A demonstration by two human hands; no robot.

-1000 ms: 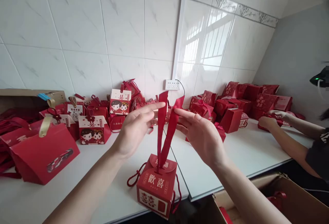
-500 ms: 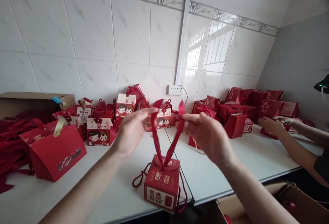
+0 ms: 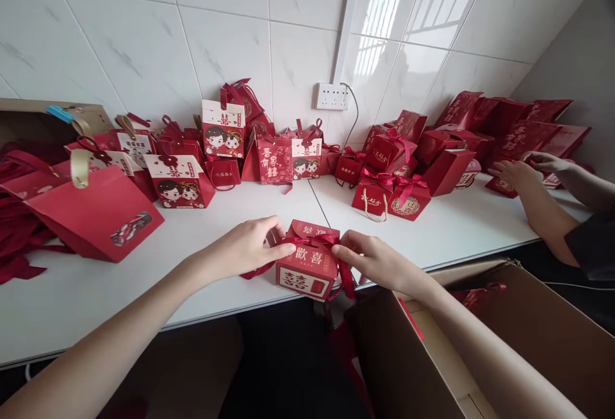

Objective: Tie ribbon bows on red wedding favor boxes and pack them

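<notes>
A small red gift box point(image 3: 304, 270) with white characters stands at the front edge of the white counter point(image 3: 144, 278). A dark red ribbon point(image 3: 312, 240) lies across its top. My left hand point(image 3: 245, 248) pinches the ribbon at the box's left side. My right hand point(image 3: 372, 259) pinches it at the right side. Both hands rest low against the box, fingers closed on the ribbon ends.
Many red gift boxes point(image 3: 221, 131) crowd the back of the counter along the tiled wall. A large red bag point(image 3: 103, 220) lies at left. An open cardboard carton point(image 3: 480, 342) stands below right. Another person's hands point(image 3: 516, 172) work at the far right.
My hands have come down from holding the two ribbon ends up in the air to the top of the box, with the ribbon now drawn across it. The view tilted downward.
</notes>
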